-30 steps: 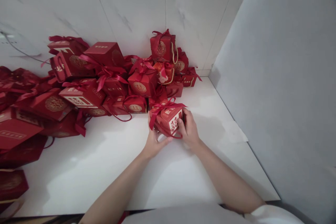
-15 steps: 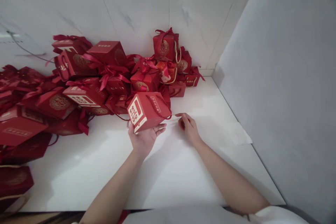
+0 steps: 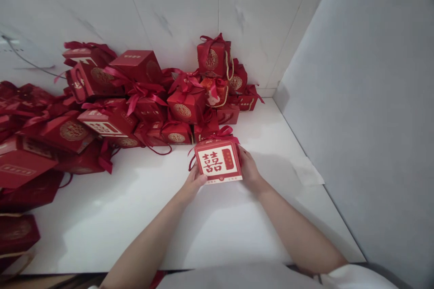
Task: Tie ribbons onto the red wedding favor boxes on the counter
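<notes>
Gift box (image 3: 219,162): is held over the desk (image 3: 217,230).
Left hand (image 3: 194,181): is closed on the box's left side.
Right hand (image 3: 250,169): is pressed against its right side.
Red boxes (image 3: 185,104): are piled behind, along the wall (image 3: 172,4).

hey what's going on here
A person holds a red box between both bare hands, left hand at its left side and right hand at its right. Its white panel with red characters faces the person, and a ribbon bow sits on top. Beyond and to the left, more red boxes are piled on the white table, near the wall.
</notes>
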`<state>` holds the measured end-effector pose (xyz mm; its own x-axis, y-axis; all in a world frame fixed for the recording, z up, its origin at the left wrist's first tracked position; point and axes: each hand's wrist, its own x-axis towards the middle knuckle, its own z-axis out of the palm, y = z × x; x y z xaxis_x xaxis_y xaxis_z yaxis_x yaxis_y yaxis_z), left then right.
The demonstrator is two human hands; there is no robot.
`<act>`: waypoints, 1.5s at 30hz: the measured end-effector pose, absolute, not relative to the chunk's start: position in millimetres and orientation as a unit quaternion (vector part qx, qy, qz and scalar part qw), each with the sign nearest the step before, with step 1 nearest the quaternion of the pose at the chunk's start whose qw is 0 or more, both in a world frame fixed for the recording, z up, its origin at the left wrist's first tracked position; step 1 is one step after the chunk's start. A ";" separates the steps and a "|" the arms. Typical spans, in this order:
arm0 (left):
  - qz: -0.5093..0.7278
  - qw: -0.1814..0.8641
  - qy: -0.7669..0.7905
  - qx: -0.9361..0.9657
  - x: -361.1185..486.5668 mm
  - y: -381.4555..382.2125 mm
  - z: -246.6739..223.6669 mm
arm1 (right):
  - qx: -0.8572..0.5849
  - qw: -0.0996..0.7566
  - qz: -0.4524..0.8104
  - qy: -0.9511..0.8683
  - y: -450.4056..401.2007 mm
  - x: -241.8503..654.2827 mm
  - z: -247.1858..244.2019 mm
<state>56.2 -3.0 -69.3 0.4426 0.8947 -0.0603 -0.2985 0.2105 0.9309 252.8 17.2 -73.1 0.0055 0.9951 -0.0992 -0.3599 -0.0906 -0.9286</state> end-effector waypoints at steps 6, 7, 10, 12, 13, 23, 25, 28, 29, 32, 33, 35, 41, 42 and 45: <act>0.441 0.658 0.337 0.510 54.8 4.7 -75.1 | -0.287 0.540 0.751 -0.247 17.6 254.7 -68.9; 0.443 0.655 0.340 0.509 54.7 6.2 -73.5 | -0.279 0.541 0.754 -0.248 17.6 255.1 -70.0; 0.435 0.645 0.378 0.501 53.3 9.6 -65.9 | -0.269 0.553 0.739 -0.276 17.6 255.2 -73.8; 0.426 0.642 0.410 0.489 51.9 11.3 -59.3 | -0.273 0.549 0.733 -0.294 17.9 254.6 -75.5; 0.417 0.645 0.419 0.485 51.2 12.1 -55.9 | -0.278 0.544 0.735 -0.294 18.1 254.3 -76.1; 0.295 0.689 0.374 0.547 52.6 11.4 -43.9 | -0.307 0.533 0.753 -0.235 14.7 246.0 -72.5; 0.269 0.693 0.367 0.559 56.5 9.2 -43.3 | -0.296 0.554 0.745 -0.225 13.4 246.8 -68.6; 0.262 0.673 0.341 0.602 60.8 8.8 -38.0 | -0.282 0.560 0.749 -0.213 11.8 253.1 -61.2; 0.265 0.651 0.341 0.624 61.3 9.8 -35.4 | -0.283 0.565 0.745 -0.211 11.4 255.8 -58.9; 0.286 0.545 0.399 0.679 61.0 13.9 -29.2 | -0.289 0.572 0.738 -0.211 9.9 262.1 -54.0; 0.297 0.511 0.423 0.687 61.2 15.0 -28.6 | -0.286 0.569 0.743 -0.206 9.4 263.0 -53.3; 0.325 0.467 0.450 0.689 63.5 15.6 -30.2 | -0.271 0.564 0.758 -0.185 8.6 262.6 -53.2; 0.419 0.495 0.493 0.580 85.4 8.9 -45.6 | -0.247 0.502 0.819 -0.123 8.4 253.9 -56.4; 0.427 0.505 0.502 0.557 88.8 8.2 -47.1 | -0.252 0.496 0.823 -0.120 8.3 252.2 -56.2; 0.423 0.535 0.521 0.512 95.0 8.0 -51.0 | -0.273 0.498 0.818 -0.090 7.3 247.2 -53.1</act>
<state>95.0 8.0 -51.0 0.0981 0.9873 -0.1247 0.0814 0.1169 0.9898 247.2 7.3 -53.1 -0.3552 0.8639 -0.3572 -0.7652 -0.4882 -0.4197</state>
